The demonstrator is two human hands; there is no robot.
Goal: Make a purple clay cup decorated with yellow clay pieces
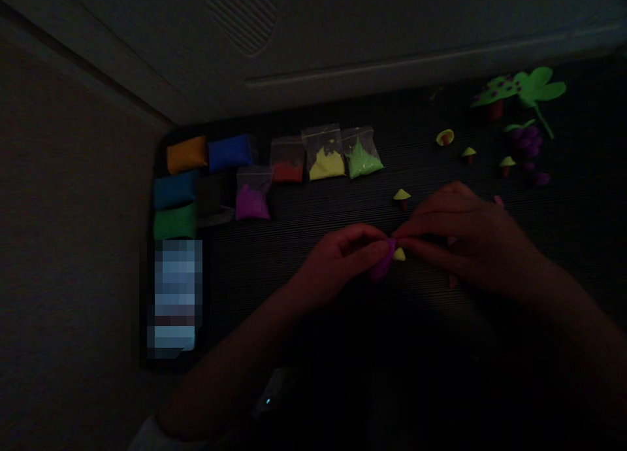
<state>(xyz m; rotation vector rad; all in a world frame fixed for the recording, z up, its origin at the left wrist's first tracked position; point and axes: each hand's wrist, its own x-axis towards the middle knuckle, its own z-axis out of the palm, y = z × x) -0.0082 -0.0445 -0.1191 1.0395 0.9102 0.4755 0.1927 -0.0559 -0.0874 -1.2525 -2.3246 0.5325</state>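
Note:
My left hand [343,258] is closed around a flattened piece of purple modelling clay [383,265], thumb on top. The fingertips of my right hand [467,235] are pinched together at the clay's upper edge. Whatever lies between those fingertips is too small and dark to make out. Just below them a small yellow cone-shaped clay piece [400,254] shows, partly covered by the purple clay. A tiny clay mushroom [402,197] with a yellow cap and brown stem stands just beyond my fingers. Pink clay bits [498,202] peek out around my right hand.
Small clay mushrooms [469,155], a purple grape bunch [525,139] and a green clay flower [539,88] lie at the back right. Bags of yellow clay [326,165], purple clay [252,202] and other colours line the left. A lit phone [175,294] lies at the left edge.

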